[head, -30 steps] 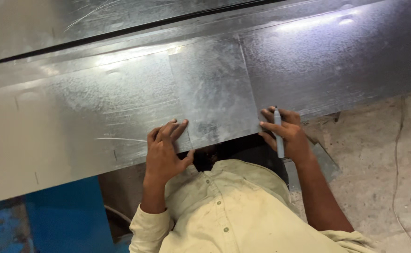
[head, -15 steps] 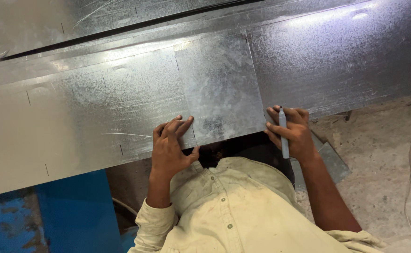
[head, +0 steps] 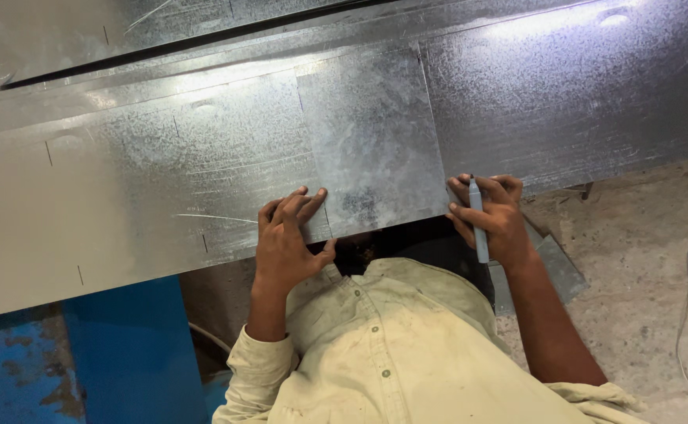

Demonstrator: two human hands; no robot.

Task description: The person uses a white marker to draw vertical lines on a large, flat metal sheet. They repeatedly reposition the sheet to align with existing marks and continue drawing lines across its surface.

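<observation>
A small rectangular galvanized sheet (head: 371, 141) lies on top of a long galvanized metal sheet (head: 147, 180). My left hand (head: 289, 235) rests flat on the near edge, fingers spread over the seam at the small sheet's left corner. My right hand (head: 493, 216) sits at the small sheet's near right corner and holds a grey marker pen (head: 477, 220), tip pointing away from me at the sheet's edge. Short dark marks dot the long sheet.
More metal sheets (head: 124, 31) lie behind, stacked in steps. A blue frame (head: 124, 345) stands under the sheets at lower left. Rough concrete floor (head: 642, 267) with a thin wire lies to the right. A metal offcut (head: 556, 263) sits beside my right wrist.
The view has shifted slightly, showing more of the sheets at left. Both hands stay at the small sheet's near corners, the marker still in my right hand.
</observation>
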